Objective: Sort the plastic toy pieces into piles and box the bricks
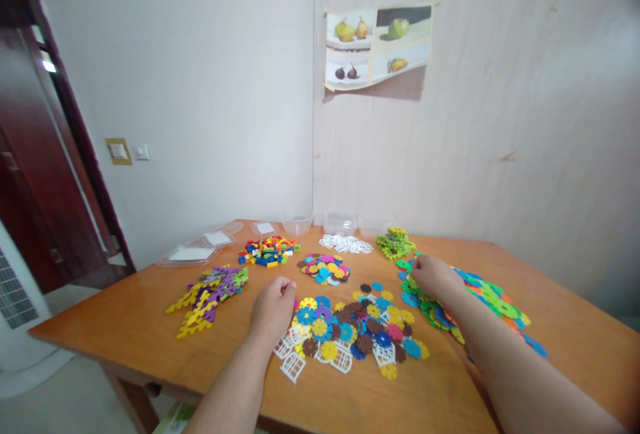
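- A wooden bench (125, 314), smooth and orange-brown, was seen carrying several sorted heaps of plastic construction pieces.
- Nearest the viewer, a spread of flat, gear-edged discs (350, 331) in blue, yellow, brown and pink was laid out, with white lattice pieces (293, 361) at its near left edge.
- The left hand (273, 307) was rested at the left edge of that spread, fingers curled inward into a loose fist; whether a piece was enclosed could not be told.
- The right hand (435, 275) was laid on a heap of larger green, blue and orange discs (495, 304), fingers bent downward and narrow over the pieces; a grip on any one disc could not be confirmed.
- The step in hand was judged to be picking or sorting; a pinch on a single thin disc's edge would be called for next.
- To the left, purple and yellow branched pieces (207, 294) were piled.
- Farther back, small bricks (267, 251), a small mixed disc heap (325, 267), white squares (346, 243) and lime-green pieces (395, 243) were set.
- Clear plastic tubs (340, 223) and lids were ranged by the wall.
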Demonstrator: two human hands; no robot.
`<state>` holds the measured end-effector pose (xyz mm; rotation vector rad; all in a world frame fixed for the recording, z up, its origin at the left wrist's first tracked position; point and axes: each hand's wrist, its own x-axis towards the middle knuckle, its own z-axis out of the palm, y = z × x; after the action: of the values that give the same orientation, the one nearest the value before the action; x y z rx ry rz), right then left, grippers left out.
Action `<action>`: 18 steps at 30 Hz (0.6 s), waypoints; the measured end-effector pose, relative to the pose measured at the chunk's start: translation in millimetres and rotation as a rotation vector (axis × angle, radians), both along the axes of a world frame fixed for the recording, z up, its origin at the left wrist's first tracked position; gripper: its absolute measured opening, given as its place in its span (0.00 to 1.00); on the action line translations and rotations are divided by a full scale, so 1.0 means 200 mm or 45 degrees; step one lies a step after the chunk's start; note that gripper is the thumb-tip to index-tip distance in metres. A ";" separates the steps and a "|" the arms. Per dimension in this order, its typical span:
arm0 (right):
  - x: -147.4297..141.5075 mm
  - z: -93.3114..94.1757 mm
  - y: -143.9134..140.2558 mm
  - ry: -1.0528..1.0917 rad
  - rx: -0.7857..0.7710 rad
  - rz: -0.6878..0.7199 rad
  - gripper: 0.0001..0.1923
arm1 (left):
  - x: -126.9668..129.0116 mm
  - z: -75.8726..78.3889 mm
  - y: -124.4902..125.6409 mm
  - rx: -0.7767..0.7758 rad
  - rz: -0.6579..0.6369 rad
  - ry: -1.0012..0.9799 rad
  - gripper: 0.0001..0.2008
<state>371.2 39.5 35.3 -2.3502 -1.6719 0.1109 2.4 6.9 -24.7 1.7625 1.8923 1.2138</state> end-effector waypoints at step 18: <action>-0.59 -0.03 -0.20 0.244 0.232 0.781 0.09 | 0.01 0.03 -0.01 0.019 0.025 -0.209 0.15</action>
<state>253.6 0.0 28.7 -1.5778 -2.1327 0.2711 3.7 5.5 -18.8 1.6013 1.8151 1.3392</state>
